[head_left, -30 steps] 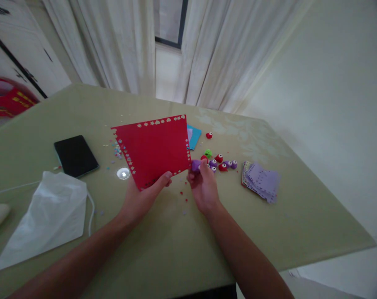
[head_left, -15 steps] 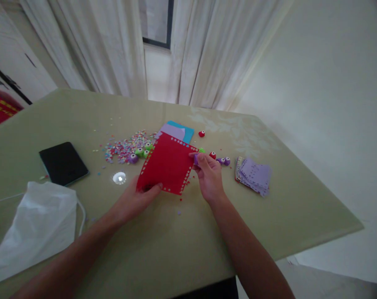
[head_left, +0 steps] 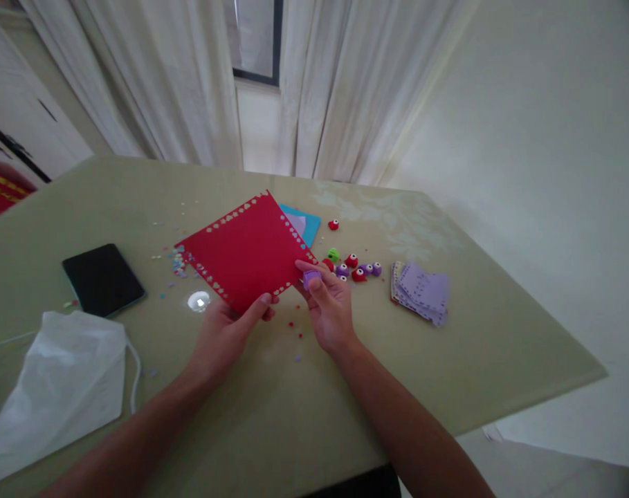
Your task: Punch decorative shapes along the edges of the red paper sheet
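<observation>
A sheet of red paper (head_left: 246, 252), with small punched shapes along its edges, is held up over the table. Its near corner is pinched between the thumb and fingers of my left hand (head_left: 231, 328). In my right hand (head_left: 329, 308) is a small purple craft punch (head_left: 311, 279), gripped by the thumb and fingers at the paper's right corner. Whether the paper's edge sits inside the punch I cannot tell. Just beyond that hand lie more small punches with eye shapes: several red (head_left: 359, 275) and purple (head_left: 377, 269) ones and a green one (head_left: 333, 255).
Punched paper bits (head_left: 178, 263) lie partly hidden behind the red sheet. A blue sheet (head_left: 310, 232) lies further back. Punched purple papers (head_left: 425, 287) are stacked at right. A black tablet-like device (head_left: 104, 280) and a white bag-like item (head_left: 59, 387) are on the left.
The red paper has turned and risen leftward, now covering most of the paper bits and the green punches there. My right hand has moved left and slightly down with the purple punch.
</observation>
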The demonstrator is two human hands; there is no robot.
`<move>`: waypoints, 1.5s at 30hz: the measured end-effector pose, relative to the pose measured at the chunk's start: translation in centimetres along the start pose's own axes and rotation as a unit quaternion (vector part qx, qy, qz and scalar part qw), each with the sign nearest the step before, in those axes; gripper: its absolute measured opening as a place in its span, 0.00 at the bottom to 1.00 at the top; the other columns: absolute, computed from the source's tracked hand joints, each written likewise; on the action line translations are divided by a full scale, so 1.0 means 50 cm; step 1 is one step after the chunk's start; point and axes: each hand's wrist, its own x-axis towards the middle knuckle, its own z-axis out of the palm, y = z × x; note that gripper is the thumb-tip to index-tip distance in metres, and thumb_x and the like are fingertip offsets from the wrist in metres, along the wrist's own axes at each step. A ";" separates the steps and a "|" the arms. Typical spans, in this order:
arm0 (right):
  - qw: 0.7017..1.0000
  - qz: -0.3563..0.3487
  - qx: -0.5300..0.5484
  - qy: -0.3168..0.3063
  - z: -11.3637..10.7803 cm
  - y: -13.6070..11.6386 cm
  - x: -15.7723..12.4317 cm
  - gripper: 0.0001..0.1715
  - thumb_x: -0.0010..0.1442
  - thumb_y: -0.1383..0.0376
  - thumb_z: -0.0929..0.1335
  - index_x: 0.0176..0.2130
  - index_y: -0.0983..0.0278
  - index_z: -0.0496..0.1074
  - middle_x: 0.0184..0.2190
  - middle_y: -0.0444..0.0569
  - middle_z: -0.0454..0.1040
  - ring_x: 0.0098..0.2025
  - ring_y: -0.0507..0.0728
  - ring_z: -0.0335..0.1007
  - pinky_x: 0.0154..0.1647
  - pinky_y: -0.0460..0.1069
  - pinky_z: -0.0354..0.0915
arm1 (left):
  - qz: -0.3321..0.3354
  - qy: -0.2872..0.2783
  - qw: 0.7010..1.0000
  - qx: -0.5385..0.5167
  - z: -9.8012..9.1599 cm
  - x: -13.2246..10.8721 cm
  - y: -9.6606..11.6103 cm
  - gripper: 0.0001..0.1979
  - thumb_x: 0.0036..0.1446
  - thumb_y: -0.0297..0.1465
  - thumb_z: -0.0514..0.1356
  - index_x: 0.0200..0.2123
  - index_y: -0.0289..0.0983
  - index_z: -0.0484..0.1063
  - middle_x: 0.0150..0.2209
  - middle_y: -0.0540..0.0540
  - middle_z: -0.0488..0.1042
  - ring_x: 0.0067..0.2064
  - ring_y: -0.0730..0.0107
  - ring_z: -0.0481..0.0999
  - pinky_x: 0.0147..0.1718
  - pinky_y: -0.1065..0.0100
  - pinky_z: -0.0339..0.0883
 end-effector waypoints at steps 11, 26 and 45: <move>0.999 0.027 -0.008 -0.032 0.005 0.001 -0.012 0.22 0.53 0.48 0.83 0.44 0.56 0.89 0.46 0.49 0.81 0.42 0.56 0.76 0.47 0.53 0.78 | 0.052 0.061 0.996 0.028 -0.012 0.001 0.005 0.20 0.63 0.45 0.68 0.23 0.40 0.75 0.27 0.47 0.78 0.31 0.64 0.77 0.32 0.66 0.68; 1.000 0.005 0.028 0.012 0.003 -0.013 0.002 0.25 0.54 0.41 0.81 0.40 0.57 0.87 0.42 0.50 0.83 0.39 0.55 0.74 0.37 0.48 0.74 | 0.038 0.087 0.995 0.021 -0.013 0.006 0.005 0.21 0.61 0.46 0.68 0.21 0.40 0.74 0.26 0.48 0.78 0.31 0.62 0.77 0.32 0.65 0.68; 0.972 0.155 -0.093 -0.151 0.004 0.013 -0.014 0.40 0.56 0.30 0.74 0.33 0.64 0.81 0.24 0.43 0.68 0.23 0.50 0.57 0.25 0.48 0.51 | 0.036 0.062 0.997 -0.029 -0.011 0.008 0.001 0.22 0.62 0.50 0.68 0.27 0.40 0.74 0.25 0.47 0.76 0.30 0.64 0.77 0.33 0.65 0.73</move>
